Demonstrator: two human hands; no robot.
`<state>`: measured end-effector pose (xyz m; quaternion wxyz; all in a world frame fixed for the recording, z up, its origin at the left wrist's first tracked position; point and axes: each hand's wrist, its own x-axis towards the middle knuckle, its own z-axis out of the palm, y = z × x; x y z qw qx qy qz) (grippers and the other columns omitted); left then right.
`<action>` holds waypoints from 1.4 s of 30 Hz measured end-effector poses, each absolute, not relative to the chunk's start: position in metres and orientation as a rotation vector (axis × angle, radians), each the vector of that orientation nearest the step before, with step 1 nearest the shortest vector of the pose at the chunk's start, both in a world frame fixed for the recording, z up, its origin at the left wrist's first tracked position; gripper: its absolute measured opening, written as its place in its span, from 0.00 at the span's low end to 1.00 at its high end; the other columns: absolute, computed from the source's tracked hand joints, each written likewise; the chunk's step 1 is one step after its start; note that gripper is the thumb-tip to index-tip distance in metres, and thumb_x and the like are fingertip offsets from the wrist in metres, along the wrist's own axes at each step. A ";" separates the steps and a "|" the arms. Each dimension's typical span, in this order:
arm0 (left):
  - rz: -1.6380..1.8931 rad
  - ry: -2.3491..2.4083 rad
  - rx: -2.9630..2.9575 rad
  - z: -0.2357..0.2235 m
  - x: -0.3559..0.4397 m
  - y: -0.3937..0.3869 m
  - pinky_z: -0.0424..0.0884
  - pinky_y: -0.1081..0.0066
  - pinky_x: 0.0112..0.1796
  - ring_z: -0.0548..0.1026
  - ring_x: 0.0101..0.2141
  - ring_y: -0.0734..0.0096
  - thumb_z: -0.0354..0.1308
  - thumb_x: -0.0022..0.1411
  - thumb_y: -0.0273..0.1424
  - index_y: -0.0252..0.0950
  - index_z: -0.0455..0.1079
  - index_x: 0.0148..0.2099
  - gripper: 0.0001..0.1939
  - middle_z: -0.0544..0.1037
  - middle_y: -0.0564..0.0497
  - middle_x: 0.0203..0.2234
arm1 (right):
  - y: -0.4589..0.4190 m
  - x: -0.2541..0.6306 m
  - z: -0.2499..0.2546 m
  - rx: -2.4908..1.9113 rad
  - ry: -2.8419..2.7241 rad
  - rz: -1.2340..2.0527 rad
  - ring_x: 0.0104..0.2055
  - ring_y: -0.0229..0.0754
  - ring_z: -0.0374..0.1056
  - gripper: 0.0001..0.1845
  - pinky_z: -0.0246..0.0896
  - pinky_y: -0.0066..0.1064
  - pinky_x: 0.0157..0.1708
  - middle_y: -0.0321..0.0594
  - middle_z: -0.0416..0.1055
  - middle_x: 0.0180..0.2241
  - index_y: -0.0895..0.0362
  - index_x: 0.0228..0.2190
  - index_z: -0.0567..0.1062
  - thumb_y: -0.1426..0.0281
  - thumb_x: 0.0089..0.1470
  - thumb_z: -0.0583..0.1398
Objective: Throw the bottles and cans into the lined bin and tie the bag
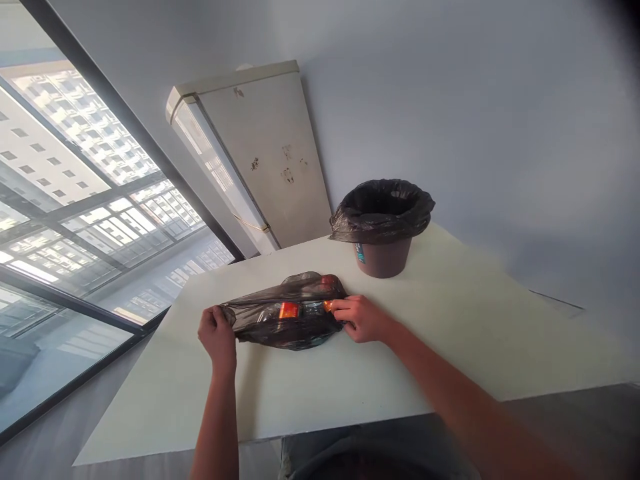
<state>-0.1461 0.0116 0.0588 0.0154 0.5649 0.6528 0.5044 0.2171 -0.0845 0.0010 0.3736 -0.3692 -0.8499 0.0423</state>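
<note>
A dark, see-through plastic garbage bag (270,293) lies stretched sideways on the pale table. Inside or among its folds show clear plastic bottles, one with an orange label (289,311); the film partly hides them. My left hand (218,328) is closed on the bag's gathered left end and pulls it taut. At the bag's right side, my right hand (361,320) is closed with thumb and fingers pinching the film, beside a small orange patch. Exactly what lies under its fingertips is hidden.
Behind the bag, a brown trash bin (385,259) lined with a black bag (340,223) stands at the table's (320,393) back edge. A worn white refrigerator (265,153) is beyond it, against a grey wall. Large windows (90,173) fill the left side.
</note>
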 end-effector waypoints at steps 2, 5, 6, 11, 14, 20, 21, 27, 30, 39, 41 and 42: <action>1.622 2.084 1.742 0.062 -0.145 0.010 0.67 0.65 0.39 0.70 0.35 0.64 0.50 0.71 0.37 0.36 0.71 0.42 0.12 0.73 0.49 0.33 | -0.088 0.222 0.006 -0.996 -2.201 0.214 0.29 0.36 0.63 0.09 0.50 0.30 0.30 0.36 0.75 0.38 0.55 0.28 0.71 0.81 0.46 0.57; 1.878 1.962 1.923 0.067 -0.126 -0.014 0.70 0.61 0.46 0.72 0.48 0.58 0.50 0.72 0.36 0.36 0.71 0.50 0.13 0.75 0.42 0.44 | -0.093 0.223 0.013 -1.033 -2.208 0.331 0.32 0.36 0.67 0.05 0.53 0.28 0.31 0.37 0.76 0.40 0.54 0.36 0.76 0.72 0.60 0.59; 1.871 1.851 2.055 0.068 -0.117 -0.026 0.70 0.61 0.48 0.73 0.48 0.58 0.50 0.72 0.36 0.36 0.72 0.49 0.13 0.76 0.42 0.44 | -0.093 0.222 0.015 -1.039 -2.209 0.348 0.32 0.37 0.69 0.08 0.53 0.28 0.32 0.37 0.76 0.39 0.54 0.37 0.77 0.68 0.65 0.57; 0.840 1.574 2.307 0.062 -0.079 -0.060 0.72 0.66 0.39 0.79 0.35 0.64 0.53 0.72 0.42 0.41 0.75 0.41 0.14 0.82 0.51 0.34 | -0.088 0.214 0.013 -1.323 -1.963 0.167 0.33 0.37 0.72 0.22 0.54 0.28 0.31 0.38 0.79 0.37 0.54 0.39 0.79 0.63 0.75 0.47; 0.702 1.719 2.202 0.049 -0.076 -0.054 0.74 0.62 0.42 0.81 0.42 0.56 0.57 0.68 0.48 0.41 0.75 0.43 0.16 0.83 0.48 0.39 | -0.082 0.215 0.007 -1.493 -1.815 0.043 0.36 0.39 0.75 0.18 0.57 0.28 0.31 0.40 0.81 0.39 0.53 0.41 0.80 0.64 0.73 0.51; 0.528 1.727 2.269 0.036 -0.070 -0.043 0.73 0.55 0.49 0.78 0.53 0.45 0.64 0.62 0.49 0.38 0.71 0.55 0.26 0.80 0.40 0.51 | -0.079 0.218 0.005 -1.575 -1.892 0.099 0.49 0.42 0.76 0.32 0.67 0.29 0.38 0.38 0.73 0.61 0.49 0.59 0.75 0.82 0.56 0.55; 0.494 1.695 2.301 0.035 -0.070 -0.044 0.73 0.54 0.50 0.77 0.54 0.44 0.66 0.60 0.48 0.37 0.69 0.58 0.30 0.79 0.39 0.53 | -0.079 0.218 0.005 -1.598 -1.916 0.125 0.50 0.43 0.76 0.39 0.68 0.29 0.38 0.38 0.68 0.66 0.48 0.64 0.70 0.83 0.53 0.55; 0.330 1.568 2.385 0.030 -0.084 -0.054 0.70 0.52 0.54 0.73 0.60 0.36 0.73 0.50 0.41 0.35 0.57 0.72 0.52 0.75 0.34 0.59 | -0.080 0.219 0.002 -1.780 -2.034 0.253 0.41 0.45 0.76 0.65 0.65 0.31 0.30 0.44 0.44 0.76 0.43 0.75 0.46 0.85 0.40 0.60; 0.313 1.527 2.353 0.028 -0.093 -0.056 0.70 0.51 0.55 0.74 0.59 0.36 0.75 0.48 0.40 0.35 0.58 0.72 0.53 0.75 0.34 0.60 | -0.081 0.219 0.004 -1.771 -2.029 0.240 0.41 0.44 0.75 0.61 0.66 0.33 0.32 0.45 0.45 0.76 0.45 0.74 0.51 0.85 0.42 0.60; 0.770 1.533 2.262 0.042 -0.068 -0.047 0.72 0.53 0.55 0.77 0.54 0.51 0.58 0.69 0.42 0.39 0.74 0.56 0.18 0.80 0.42 0.52 | -0.082 0.203 0.009 -1.153 -2.040 0.031 0.45 0.43 0.71 0.21 0.68 0.35 0.51 0.44 0.73 0.45 0.56 0.47 0.77 0.85 0.60 0.52; 0.734 1.474 2.274 0.045 -0.061 -0.046 0.75 0.57 0.51 0.80 0.49 0.56 0.50 0.73 0.35 0.40 0.75 0.54 0.15 0.80 0.44 0.50 | -0.083 0.201 0.007 -1.196 -2.144 0.040 0.42 0.40 0.71 0.23 0.68 0.32 0.44 0.42 0.72 0.47 0.54 0.48 0.77 0.85 0.60 0.52; 0.686 1.474 2.288 0.045 -0.060 -0.046 0.76 0.58 0.50 0.80 0.48 0.57 0.48 0.73 0.30 0.41 0.76 0.55 0.17 0.80 0.44 0.51 | -0.083 0.201 0.006 -1.257 -2.185 0.054 0.39 0.38 0.71 0.25 0.67 0.30 0.40 0.41 0.71 0.48 0.53 0.50 0.77 0.86 0.59 0.53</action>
